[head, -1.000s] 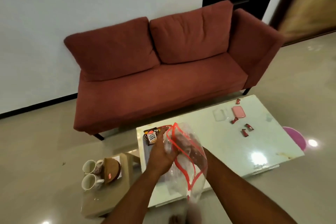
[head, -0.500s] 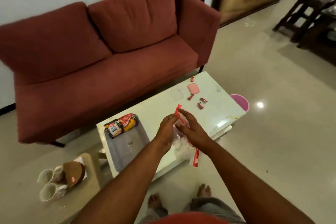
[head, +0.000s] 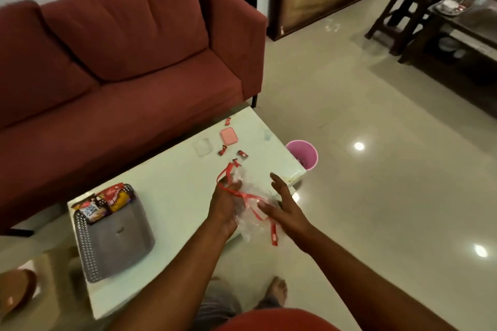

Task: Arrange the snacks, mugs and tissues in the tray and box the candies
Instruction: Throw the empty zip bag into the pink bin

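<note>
A crumpled clear plastic bag [head: 248, 209] with red trim hangs over the near edge of the white table [head: 172, 185]. My left hand [head: 224, 204] grips its left side. My right hand [head: 285, 204] touches the bag's right side with the fingers spread. A grey tray [head: 118, 244] at the table's left end holds several snack packets [head: 105, 203] at its far end. Several red candies [head: 231, 152] lie at the far right of the table beside a pink box [head: 228, 136] and a clear lid [head: 202, 145].
A red sofa [head: 121, 62] stands behind the table. A pink bin [head: 302, 154] sits on the floor off the table's right end. A low stool [head: 35, 290] with a brown object is at the lower left. Dark wooden furniture [head: 441, 16] fills the far right.
The view swung right and down. The bag, earlier held up open in both hands, is now crumpled low at the table edge. My right hand has opened its fingers.
</note>
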